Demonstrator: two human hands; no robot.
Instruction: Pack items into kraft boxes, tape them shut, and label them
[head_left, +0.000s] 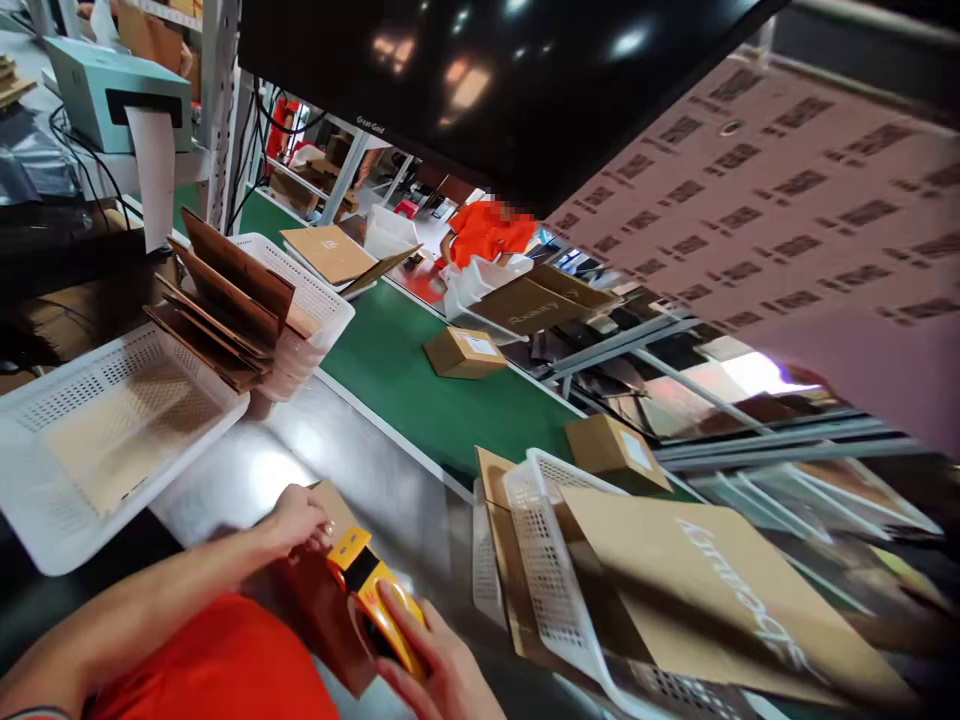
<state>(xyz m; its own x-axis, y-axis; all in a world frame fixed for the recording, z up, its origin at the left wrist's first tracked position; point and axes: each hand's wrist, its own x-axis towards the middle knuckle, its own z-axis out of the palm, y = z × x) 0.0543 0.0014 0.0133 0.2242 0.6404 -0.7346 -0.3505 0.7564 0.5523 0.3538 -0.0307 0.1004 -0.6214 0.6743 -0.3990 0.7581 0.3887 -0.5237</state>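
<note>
Sitting at far left, the white perforated basket (45, 530) could catch those leaning flattened cartons (232, 290) if they're bumped. Lower centre, the left hand (296, 520) touches the brown cardboard box (319, 620), can't tell if it's pinching; too loose and the box might skid. Yellow tape dispenser's (394, 610) clutched in the right hand (442, 660), so a slip could nick those nearby fingers.

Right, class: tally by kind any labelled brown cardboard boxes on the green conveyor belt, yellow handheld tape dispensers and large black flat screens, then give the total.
Labelled brown cardboard boxes on the green conveyor belt: 2
Yellow handheld tape dispenser: 1
Large black flat screen: 1
Total: 4
</note>
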